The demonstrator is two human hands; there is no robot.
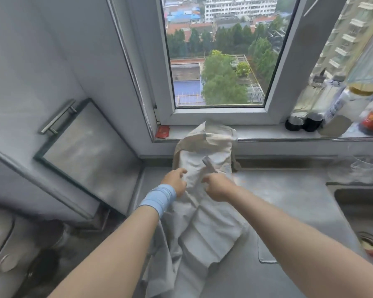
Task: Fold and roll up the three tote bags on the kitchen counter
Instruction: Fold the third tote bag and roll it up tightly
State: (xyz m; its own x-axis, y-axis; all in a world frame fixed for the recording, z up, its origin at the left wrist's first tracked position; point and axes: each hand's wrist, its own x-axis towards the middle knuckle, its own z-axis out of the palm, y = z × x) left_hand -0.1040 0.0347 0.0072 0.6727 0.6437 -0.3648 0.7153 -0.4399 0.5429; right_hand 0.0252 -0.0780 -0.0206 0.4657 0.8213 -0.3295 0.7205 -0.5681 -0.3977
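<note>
A pile of off-white tote bags (205, 231) lies crumpled along the grey kitchen counter (289, 203), reaching from the near edge up to the window sill. The far bag (211, 143) leans against the sill with a beige strap hanging at each side. My left hand (175, 183), with a light blue band on the wrist, grips the cloth at its left edge. My right hand (216, 187) pinches a fold of the fabric and a pale strap (209, 165) that sticks up from it. How many bags make up the pile is hidden by the folds.
A steel sink (362, 214) lies to the right. Bottles and jars (332, 108) crowd the right of the window sill (267, 134); a red packet (162, 131) sits at its left. A cabinet door with a handle (58, 117) stands to the left.
</note>
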